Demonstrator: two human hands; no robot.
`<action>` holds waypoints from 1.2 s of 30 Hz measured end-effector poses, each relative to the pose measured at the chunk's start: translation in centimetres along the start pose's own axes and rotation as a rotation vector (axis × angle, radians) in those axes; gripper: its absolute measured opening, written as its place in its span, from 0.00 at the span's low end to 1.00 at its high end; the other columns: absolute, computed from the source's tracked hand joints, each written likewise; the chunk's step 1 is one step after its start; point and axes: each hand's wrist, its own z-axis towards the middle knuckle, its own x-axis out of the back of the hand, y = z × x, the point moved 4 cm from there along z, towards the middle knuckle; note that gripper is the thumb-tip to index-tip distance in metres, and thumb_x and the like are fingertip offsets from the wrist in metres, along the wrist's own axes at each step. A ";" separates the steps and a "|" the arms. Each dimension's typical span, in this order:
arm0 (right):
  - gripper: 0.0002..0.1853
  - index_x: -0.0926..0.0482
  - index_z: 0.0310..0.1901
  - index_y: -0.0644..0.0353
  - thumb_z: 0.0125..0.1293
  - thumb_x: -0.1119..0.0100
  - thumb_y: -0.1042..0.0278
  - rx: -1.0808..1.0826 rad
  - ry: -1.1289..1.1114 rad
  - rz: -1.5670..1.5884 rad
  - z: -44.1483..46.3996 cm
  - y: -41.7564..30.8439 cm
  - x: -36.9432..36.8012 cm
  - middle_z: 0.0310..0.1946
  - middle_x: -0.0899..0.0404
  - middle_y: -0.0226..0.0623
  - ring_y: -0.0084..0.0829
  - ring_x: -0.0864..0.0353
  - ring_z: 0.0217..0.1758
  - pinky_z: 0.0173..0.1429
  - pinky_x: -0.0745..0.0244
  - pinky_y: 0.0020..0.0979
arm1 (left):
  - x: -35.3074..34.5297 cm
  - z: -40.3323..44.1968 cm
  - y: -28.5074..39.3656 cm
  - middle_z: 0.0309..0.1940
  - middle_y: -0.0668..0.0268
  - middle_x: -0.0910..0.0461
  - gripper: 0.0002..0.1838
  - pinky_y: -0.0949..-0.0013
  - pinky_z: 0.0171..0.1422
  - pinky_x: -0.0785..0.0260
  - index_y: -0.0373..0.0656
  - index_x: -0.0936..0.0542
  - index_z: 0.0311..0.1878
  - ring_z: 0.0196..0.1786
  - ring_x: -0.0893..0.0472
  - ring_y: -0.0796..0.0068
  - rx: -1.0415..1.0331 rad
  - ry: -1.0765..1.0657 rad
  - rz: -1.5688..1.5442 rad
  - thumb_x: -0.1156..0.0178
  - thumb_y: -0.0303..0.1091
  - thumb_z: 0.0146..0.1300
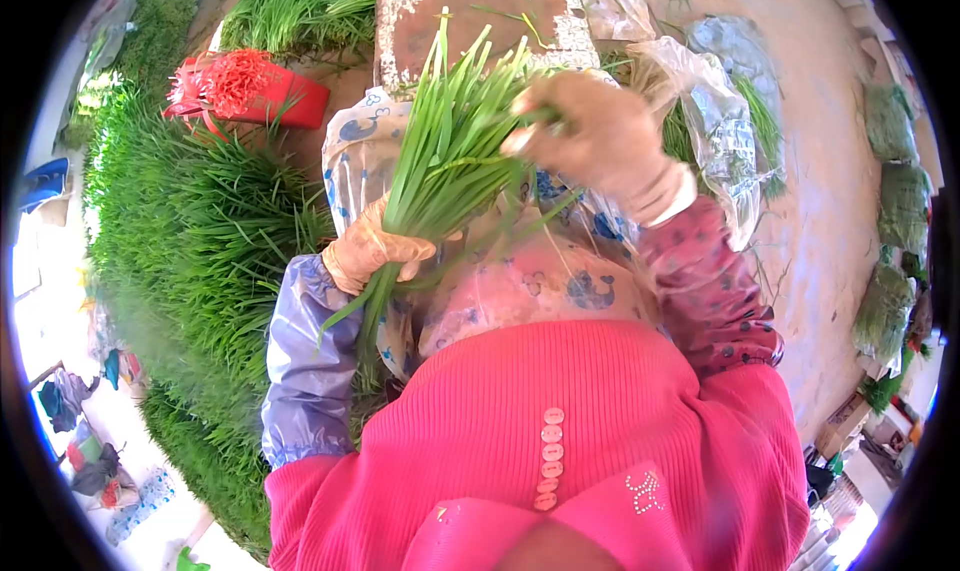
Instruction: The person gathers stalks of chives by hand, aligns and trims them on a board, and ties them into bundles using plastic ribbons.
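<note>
My left hand [378,248], in a thin tan glove, is closed around a bunch of garlic chives [450,141]. The pale cut ends fan out away from me, and the leaf tips hang below the hand. My right hand [590,141], in a similar glove, is at the right side of the bunch. It is smeared by motion; its fingers look curled, with a bit of green between them. A clear plastic apron with blue prints [590,291] covers my lap under the bunch.
A large heap of chives [200,241] lies on the left, more [310,11] at the back. A worn board [470,16] stands ahead. A red box [300,101] holds red ties [225,81]. Plastic bags [720,121] lie right; bagged greens [890,211] line the far right.
</note>
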 end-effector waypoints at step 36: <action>0.18 0.22 0.48 0.51 0.53 0.43 0.72 0.374 0.104 -0.486 3.8 1.0 1.1 0.43 0.24 0.34 0.37 0.20 0.45 0.44 0.23 0.36 | 1.3 -1.8 -0.3 0.33 0.67 0.20 0.32 0.74 0.27 0.31 0.46 0.31 0.64 0.25 0.24 0.80 0.020 0.192 0.226 0.33 0.20 0.55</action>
